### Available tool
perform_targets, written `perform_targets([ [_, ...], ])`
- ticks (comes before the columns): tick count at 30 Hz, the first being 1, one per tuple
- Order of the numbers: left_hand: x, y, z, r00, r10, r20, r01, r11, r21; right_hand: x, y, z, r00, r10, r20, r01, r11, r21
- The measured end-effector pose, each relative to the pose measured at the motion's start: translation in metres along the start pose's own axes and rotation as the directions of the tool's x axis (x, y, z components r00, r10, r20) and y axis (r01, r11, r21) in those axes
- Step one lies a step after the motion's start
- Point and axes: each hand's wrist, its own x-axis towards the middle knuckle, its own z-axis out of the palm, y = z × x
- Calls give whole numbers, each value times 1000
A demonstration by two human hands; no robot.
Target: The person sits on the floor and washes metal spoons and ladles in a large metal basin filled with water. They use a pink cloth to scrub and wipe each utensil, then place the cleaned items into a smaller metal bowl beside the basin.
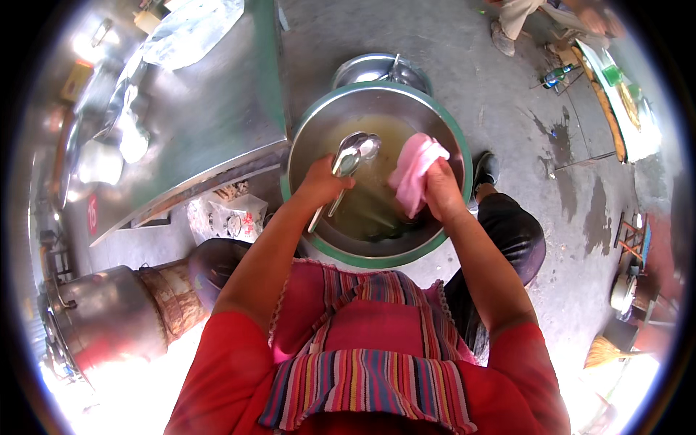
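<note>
A wide steel basin (pixel 321 117) with a green rim stands before me, holding cloudy, yellowish water (pixel 375 212). Over its left side, my left hand (pixel 325 184) grips several metal spoons (pixel 350 157), bowls pointing away from me and handles towards me. My right hand (pixel 443 187), above the right part of the basin, holds a bunched pink cloth (pixel 414 168). Spoons and cloth are apart. Something dark lies in the water near the basin's front wall, too unclear to name. Just behind, partly covered by the big basin, a smaller steel bowl (pixel 353 70) contains some metal utensils (pixel 396 65).
A metal-topped table (pixel 228 92) has its corner close to the basin's left rim. Below it sits a printed plastic bag (pixel 234 217). A large metal pot (pixel 111 315) is at my left. At the far right are a low table (pixel 601 98), a green bottle (pixel 557 76) and a seated person (pixel 522 22).
</note>
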Motion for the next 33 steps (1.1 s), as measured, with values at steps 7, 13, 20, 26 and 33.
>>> perform_targets([
  [7,-36,44,24,967,154,204,-102,964,-248,3,14,29,934,-351,61,355,930,-91],
  [13,-57,44,53,958,286,-21,-277,904,-325,-4,-6,55,969,-31,-244,110,943,316],
  [20,-28,10,50,891,353,-285,-376,926,-27,-13,8,57,976,183,121,-216,892,397],
  [26,-17,35,26,997,-2,-80,-41,847,-530,-22,-1,64,946,302,118,-296,953,-68],
  [33,16,26,18,946,-46,-321,-218,643,-735,-22,43,41,937,285,204,-223,934,-280],
])
